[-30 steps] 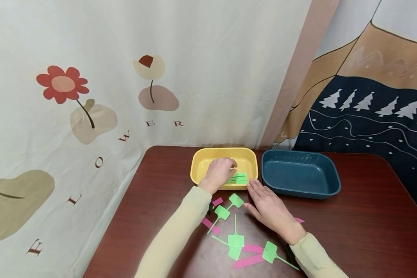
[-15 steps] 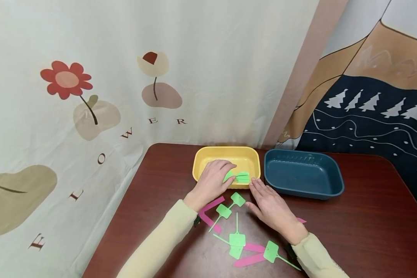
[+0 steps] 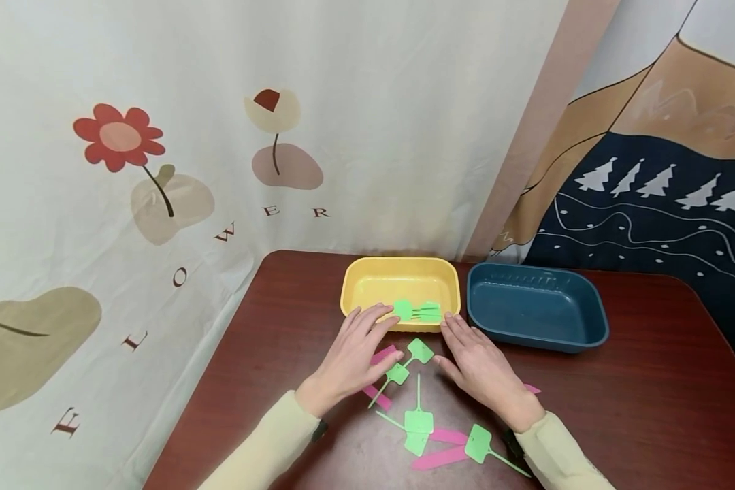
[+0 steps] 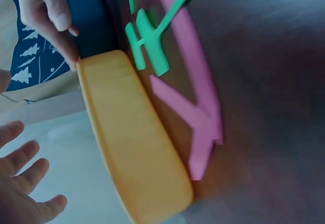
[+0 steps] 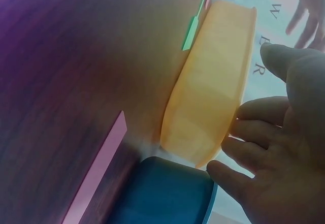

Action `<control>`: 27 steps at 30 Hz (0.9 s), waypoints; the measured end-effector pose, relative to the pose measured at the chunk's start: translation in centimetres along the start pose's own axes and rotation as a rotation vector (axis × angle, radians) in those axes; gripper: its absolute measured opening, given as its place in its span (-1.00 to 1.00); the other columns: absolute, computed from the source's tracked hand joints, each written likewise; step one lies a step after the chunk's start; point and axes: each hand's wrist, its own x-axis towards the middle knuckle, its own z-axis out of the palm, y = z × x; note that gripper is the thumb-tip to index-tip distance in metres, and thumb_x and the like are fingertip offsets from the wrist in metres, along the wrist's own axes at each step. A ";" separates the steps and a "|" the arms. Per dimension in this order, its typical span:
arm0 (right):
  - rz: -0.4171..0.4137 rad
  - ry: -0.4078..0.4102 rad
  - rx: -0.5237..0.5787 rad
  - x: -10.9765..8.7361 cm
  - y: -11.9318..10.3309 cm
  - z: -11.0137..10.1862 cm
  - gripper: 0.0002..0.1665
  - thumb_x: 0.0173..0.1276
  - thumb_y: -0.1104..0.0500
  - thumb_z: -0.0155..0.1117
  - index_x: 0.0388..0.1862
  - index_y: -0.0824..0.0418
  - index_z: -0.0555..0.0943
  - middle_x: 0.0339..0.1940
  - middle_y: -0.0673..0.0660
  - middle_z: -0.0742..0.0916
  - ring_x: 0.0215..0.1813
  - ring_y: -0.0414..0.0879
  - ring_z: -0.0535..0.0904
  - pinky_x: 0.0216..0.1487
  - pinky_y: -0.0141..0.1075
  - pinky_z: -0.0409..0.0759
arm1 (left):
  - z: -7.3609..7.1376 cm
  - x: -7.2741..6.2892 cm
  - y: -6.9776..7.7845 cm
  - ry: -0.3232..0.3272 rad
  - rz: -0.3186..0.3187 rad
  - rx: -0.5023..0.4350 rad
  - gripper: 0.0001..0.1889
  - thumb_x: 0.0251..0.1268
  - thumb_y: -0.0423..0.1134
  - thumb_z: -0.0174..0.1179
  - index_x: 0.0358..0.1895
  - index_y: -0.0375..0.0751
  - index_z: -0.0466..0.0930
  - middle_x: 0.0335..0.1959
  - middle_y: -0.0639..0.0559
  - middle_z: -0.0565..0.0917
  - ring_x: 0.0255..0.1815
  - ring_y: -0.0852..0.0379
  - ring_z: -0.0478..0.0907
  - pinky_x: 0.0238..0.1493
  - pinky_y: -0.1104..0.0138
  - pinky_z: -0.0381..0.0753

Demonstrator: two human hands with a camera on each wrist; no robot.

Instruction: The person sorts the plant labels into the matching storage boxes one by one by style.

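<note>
My left hand (image 3: 350, 355), fingers straight and slightly spread, hovers at the front left of the yellow tray (image 3: 367, 289) and holds nothing. Several green plant labels (image 3: 403, 310) lie inside that tray, near its front right. Fingertips of my right hand (image 3: 482, 371) rest at the tray's front right corner, fingers straight; the right wrist view shows the fingertips at the rim of the yellow tray (image 5: 213, 82). Between the hands, several green labels (image 3: 418, 422) with thin stems lie scattered on the table among pink pointed strips (image 3: 439, 458). The left hand partly covers one pink strip (image 3: 382, 354).
A dark blue tray (image 3: 533, 306) stands right of the yellow one, close beside it. One pink strip (image 3: 531, 388) pokes out past the right wrist. The brown table (image 3: 649, 381) ends at the back against a printed curtain (image 3: 392, 136).
My left hand has come out of the yellow tray, back toward me and to the left, its fingers opening. Green labels stay in the tray. The right hand keeps its place at the corner.
</note>
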 end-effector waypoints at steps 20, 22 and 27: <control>0.025 -0.016 0.016 -0.1 -0.2 -0.2 -0.16 0.44 -0.08 0.40 0.48 0.41 0.43 0.53 0.34 0.45 0.57 0.20 0.32 0.45 0.14 0.38 | 1.7 -5.6 1.9 -0.208 0.103 0.134 -0.30 0.25 0.18 0.40 0.33 -0.19 0.53 0.36 -0.17 0.54 0.37 -0.11 0.49 0.26 -0.12 0.54; 0.022 -0.015 0.012 -0.1 -0.2 -0.1 -0.17 0.45 -0.08 0.39 0.48 0.41 0.43 0.53 0.34 0.45 0.57 0.20 0.32 0.44 0.14 0.38 | 1.8 -5.8 2.2 -0.225 0.071 0.147 -0.31 0.26 0.19 0.39 0.32 -0.18 0.54 0.35 -0.15 0.55 0.34 -0.08 0.52 0.25 -0.07 0.56; 0.012 -0.005 0.005 -0.1 -0.3 -0.1 -0.17 0.45 -0.08 0.39 0.47 0.42 0.44 0.52 0.35 0.46 0.56 0.21 0.33 0.44 0.14 0.39 | 1.9 -5.8 2.8 -0.257 -0.033 0.212 -0.34 0.26 0.19 0.39 0.29 -0.16 0.58 0.26 -0.08 0.59 0.23 -0.04 0.59 0.22 0.04 0.59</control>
